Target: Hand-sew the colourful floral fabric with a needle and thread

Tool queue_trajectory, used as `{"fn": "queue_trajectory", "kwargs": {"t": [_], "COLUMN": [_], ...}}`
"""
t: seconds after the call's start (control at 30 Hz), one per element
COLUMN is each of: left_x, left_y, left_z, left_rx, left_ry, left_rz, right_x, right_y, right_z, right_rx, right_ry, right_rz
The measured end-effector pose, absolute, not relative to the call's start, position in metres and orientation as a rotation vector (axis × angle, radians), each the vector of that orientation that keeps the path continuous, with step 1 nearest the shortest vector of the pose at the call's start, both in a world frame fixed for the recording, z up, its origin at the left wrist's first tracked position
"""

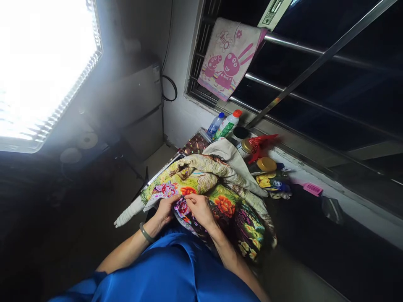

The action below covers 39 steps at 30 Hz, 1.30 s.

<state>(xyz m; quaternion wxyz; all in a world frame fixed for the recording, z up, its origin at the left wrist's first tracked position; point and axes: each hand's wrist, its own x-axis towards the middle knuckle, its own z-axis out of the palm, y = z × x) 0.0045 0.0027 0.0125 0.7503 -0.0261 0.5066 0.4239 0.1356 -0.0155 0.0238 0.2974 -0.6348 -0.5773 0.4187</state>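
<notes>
A large floral cross-stitch cloth (225, 205) lies bunched in front of me, with orange, pink and purple flowers on green and dark ground. Its pale rolled end (130, 212) sticks out to the left. My left hand (165, 209), below a bangle on the wrist, grips the cloth's near edge, thumb on top. Close beside it, my right hand (201, 212) has thumb and forefinger pinched together at the cloth's surface. Whatever sits in that pinch is too small to make out. The fingers under the cloth are hidden.
A bright lamp (44, 63) hangs at upper left. Behind the cloth stand two bottles (225, 125), a gold-lidded jar (247, 146) and a red plastic bag (262, 144). A pink printed towel (231, 58) hangs on the window bars. A pink box (312, 189) lies right.
</notes>
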Motion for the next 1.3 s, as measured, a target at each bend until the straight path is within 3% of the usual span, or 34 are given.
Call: {"fn": "queue_trajectory", "kwargs": {"t": [0.27, 1.03, 1.3], "left_x": [0.005, 0.002, -0.002], "left_y": [0.003, 0.009, 0.002], "left_z": [0.009, 0.010, 0.005], "left_rx": [-0.036, -0.050, 0.052], "left_ry": [1.121, 1.070, 1.099], "left_rz": [0.955, 0.772, 0.799], "right_x": [0.129, 0.126, 0.119], "right_y": [-0.015, -0.011, -0.008], "right_z": [0.024, -0.014, 0.014], "right_rx": [-1.765, -1.607, -1.681], "right_ry": [-1.686, -1.265, -1.967], "right_rz": [0.865, 1.091, 0.559]}}
